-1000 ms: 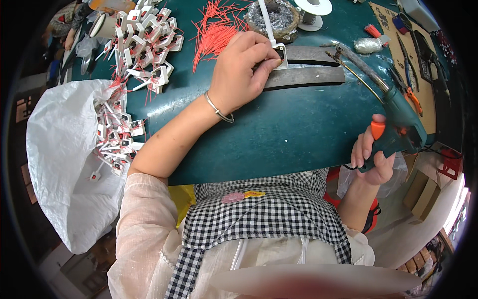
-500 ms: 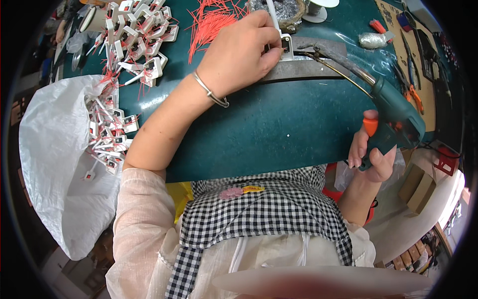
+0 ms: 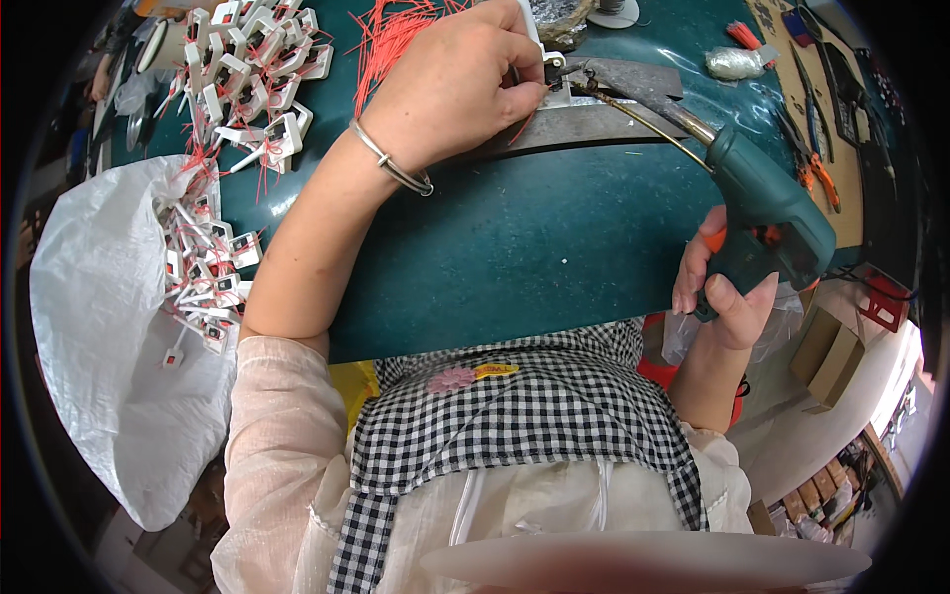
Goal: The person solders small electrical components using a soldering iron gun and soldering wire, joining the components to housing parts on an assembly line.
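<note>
My left hand [image 3: 455, 94] reaches to the far middle of the bench, fingers pinched at a small white plastic housing [image 3: 560, 96] on a curved grey metal bar [image 3: 604, 121]. A red wire end [image 3: 522, 129] sticks out below those fingertips, which largely hide what they hold. My right hand [image 3: 734, 305] is wrapped round the grip of a green soldering gun [image 3: 767, 193], a finger at its orange trigger [image 3: 714, 241]. The gun points up and left. Its dark tip and a thin brass feed tube [image 3: 653, 124] meet at the housing, beside my left fingertips.
Finished-looking white housings with red wires [image 3: 247, 79] are heaped at far left, more spilling from a white sack [image 3: 109, 346]. Loose red wires [image 3: 396, 40] lie behind my left hand. Pliers [image 3: 821, 178] rest on a brown board at right, near a plastic-wrapped red bundle [image 3: 737, 63].
The gun's tip has come closer to my left fingertips at the housing. A red wire end now shows under those fingers. The whole view has shifted slightly.
</note>
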Demonstrator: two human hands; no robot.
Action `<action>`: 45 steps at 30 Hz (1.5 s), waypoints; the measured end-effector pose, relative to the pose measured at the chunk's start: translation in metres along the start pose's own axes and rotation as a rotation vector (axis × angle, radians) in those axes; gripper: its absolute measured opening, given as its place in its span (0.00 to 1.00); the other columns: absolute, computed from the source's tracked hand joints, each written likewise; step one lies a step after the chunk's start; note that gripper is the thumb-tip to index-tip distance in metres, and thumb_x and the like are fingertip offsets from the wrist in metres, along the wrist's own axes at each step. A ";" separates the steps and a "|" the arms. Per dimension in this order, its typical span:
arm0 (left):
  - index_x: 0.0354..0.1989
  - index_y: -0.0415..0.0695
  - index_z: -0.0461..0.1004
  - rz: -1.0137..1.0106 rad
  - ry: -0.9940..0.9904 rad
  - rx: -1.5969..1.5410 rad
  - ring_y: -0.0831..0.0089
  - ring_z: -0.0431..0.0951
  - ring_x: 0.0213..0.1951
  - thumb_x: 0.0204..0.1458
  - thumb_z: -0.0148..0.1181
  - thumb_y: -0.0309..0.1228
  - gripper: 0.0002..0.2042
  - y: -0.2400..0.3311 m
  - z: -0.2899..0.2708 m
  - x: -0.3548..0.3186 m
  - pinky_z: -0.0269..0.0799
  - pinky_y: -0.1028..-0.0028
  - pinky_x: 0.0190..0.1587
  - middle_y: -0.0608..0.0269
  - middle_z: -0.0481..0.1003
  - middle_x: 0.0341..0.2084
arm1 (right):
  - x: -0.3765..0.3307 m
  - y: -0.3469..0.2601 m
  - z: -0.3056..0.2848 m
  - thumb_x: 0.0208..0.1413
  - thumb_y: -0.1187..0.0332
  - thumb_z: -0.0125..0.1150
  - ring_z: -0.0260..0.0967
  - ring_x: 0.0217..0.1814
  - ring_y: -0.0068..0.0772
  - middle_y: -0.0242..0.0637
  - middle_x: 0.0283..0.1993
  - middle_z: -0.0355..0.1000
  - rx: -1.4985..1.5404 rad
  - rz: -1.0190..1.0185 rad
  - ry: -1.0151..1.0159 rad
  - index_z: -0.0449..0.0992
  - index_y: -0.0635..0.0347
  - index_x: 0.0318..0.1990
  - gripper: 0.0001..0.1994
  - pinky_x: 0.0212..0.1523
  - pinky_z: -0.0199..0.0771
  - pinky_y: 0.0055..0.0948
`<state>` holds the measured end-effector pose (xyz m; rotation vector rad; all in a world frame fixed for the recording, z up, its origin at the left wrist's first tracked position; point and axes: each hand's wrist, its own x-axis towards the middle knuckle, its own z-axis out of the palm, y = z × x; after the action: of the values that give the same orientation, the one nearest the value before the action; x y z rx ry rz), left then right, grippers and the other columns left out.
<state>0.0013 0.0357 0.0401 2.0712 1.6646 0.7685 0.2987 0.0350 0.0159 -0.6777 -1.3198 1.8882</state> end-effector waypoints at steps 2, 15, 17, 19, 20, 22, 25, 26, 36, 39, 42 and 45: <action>0.23 0.38 0.76 -0.006 0.002 -0.007 0.58 0.74 0.31 0.42 0.61 0.27 0.05 0.001 0.000 0.001 0.71 0.66 0.35 0.55 0.71 0.27 | 0.001 -0.001 0.002 0.48 0.65 0.67 0.63 0.16 0.25 0.38 0.21 0.63 0.001 0.000 0.006 0.60 0.72 0.46 0.26 0.15 0.68 0.22; 0.22 0.37 0.75 -0.009 0.041 -0.018 0.58 0.74 0.29 0.42 0.60 0.26 0.05 -0.001 0.002 0.000 0.70 0.66 0.33 0.54 0.70 0.25 | 0.001 -0.001 0.004 0.48 0.66 0.66 0.63 0.16 0.26 0.40 0.24 0.63 -0.019 0.036 0.027 0.61 0.68 0.40 0.21 0.15 0.69 0.23; 0.22 0.37 0.75 -0.013 0.036 -0.020 0.58 0.74 0.29 0.42 0.60 0.26 0.05 -0.001 0.002 0.000 0.70 0.66 0.33 0.54 0.70 0.25 | -0.001 -0.004 0.003 0.47 0.68 0.66 0.64 0.17 0.27 0.42 0.25 0.65 -0.008 0.056 0.036 0.62 0.71 0.41 0.21 0.17 0.70 0.24; 0.22 0.37 0.75 -0.016 0.031 -0.023 0.58 0.74 0.29 0.42 0.60 0.26 0.05 -0.002 0.002 0.000 0.70 0.66 0.33 0.54 0.70 0.25 | -0.002 -0.007 0.004 0.45 0.70 0.65 0.65 0.17 0.28 0.43 0.27 0.66 0.002 0.076 0.044 0.63 0.73 0.43 0.21 0.18 0.70 0.25; 0.22 0.37 0.75 -0.014 0.032 -0.022 0.58 0.74 0.29 0.42 0.60 0.26 0.05 -0.002 0.002 0.000 0.71 0.66 0.33 0.54 0.70 0.26 | -0.002 -0.008 0.004 0.45 0.70 0.65 0.65 0.17 0.28 0.43 0.27 0.66 0.011 0.080 0.045 0.63 0.73 0.43 0.21 0.18 0.70 0.25; 0.22 0.37 0.75 -0.013 0.033 -0.022 0.57 0.74 0.29 0.42 0.60 0.26 0.05 -0.002 0.003 0.001 0.71 0.66 0.33 0.54 0.70 0.26 | -0.002 -0.010 0.005 0.46 0.71 0.65 0.66 0.18 0.28 0.43 0.27 0.66 0.020 0.087 0.046 0.63 0.73 0.42 0.21 0.18 0.70 0.25; 0.22 0.37 0.75 -0.009 0.051 -0.019 0.57 0.74 0.29 0.42 0.60 0.26 0.05 -0.001 0.003 0.001 0.71 0.66 0.34 0.53 0.70 0.26 | 0.000 -0.011 0.007 0.46 0.69 0.65 0.65 0.17 0.28 0.43 0.26 0.66 0.014 0.089 0.043 0.62 0.73 0.42 0.21 0.18 0.70 0.25; 0.22 0.37 0.75 -0.013 0.047 -0.028 0.57 0.74 0.29 0.42 0.59 0.26 0.05 -0.002 0.003 0.001 0.71 0.66 0.34 0.53 0.70 0.26 | 0.001 -0.011 0.007 0.47 0.68 0.65 0.64 0.16 0.27 0.42 0.26 0.64 0.016 0.089 0.024 0.61 0.70 0.41 0.21 0.16 0.70 0.24; 0.22 0.37 0.75 -0.009 0.045 -0.028 0.57 0.74 0.29 0.42 0.59 0.26 0.05 -0.004 0.004 0.000 0.71 0.66 0.34 0.53 0.71 0.25 | 0.002 -0.016 0.009 0.48 0.66 0.64 0.63 0.16 0.26 0.41 0.25 0.62 -0.017 0.108 0.021 0.58 0.68 0.41 0.21 0.15 0.69 0.23; 0.22 0.37 0.75 -0.021 0.040 -0.028 0.57 0.74 0.29 0.42 0.59 0.26 0.05 -0.003 0.003 0.000 0.71 0.66 0.34 0.53 0.71 0.25 | 0.000 -0.017 0.008 0.48 0.67 0.65 0.63 0.16 0.26 0.41 0.25 0.63 -0.077 0.121 0.010 0.58 0.68 0.41 0.22 0.16 0.69 0.23; 0.22 0.37 0.75 -0.029 0.044 -0.015 0.57 0.74 0.29 0.42 0.58 0.26 0.05 -0.004 0.003 -0.002 0.71 0.66 0.34 0.53 0.70 0.25 | 0.001 -0.019 0.013 0.47 0.67 0.66 0.63 0.17 0.27 0.42 0.25 0.63 -0.109 0.114 0.035 0.58 0.68 0.41 0.22 0.17 0.69 0.23; 0.22 0.36 0.75 -0.025 0.041 -0.013 0.57 0.74 0.29 0.42 0.58 0.26 0.05 -0.003 0.004 0.001 0.71 0.66 0.34 0.53 0.70 0.25 | -0.001 -0.024 0.019 0.47 0.67 0.66 0.63 0.17 0.27 0.42 0.25 0.63 -0.154 0.103 0.075 0.59 0.68 0.41 0.22 0.17 0.69 0.23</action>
<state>0.0020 0.0374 0.0353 2.0355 1.6990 0.8164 0.2911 0.0291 0.0447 -0.9021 -1.4156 1.8357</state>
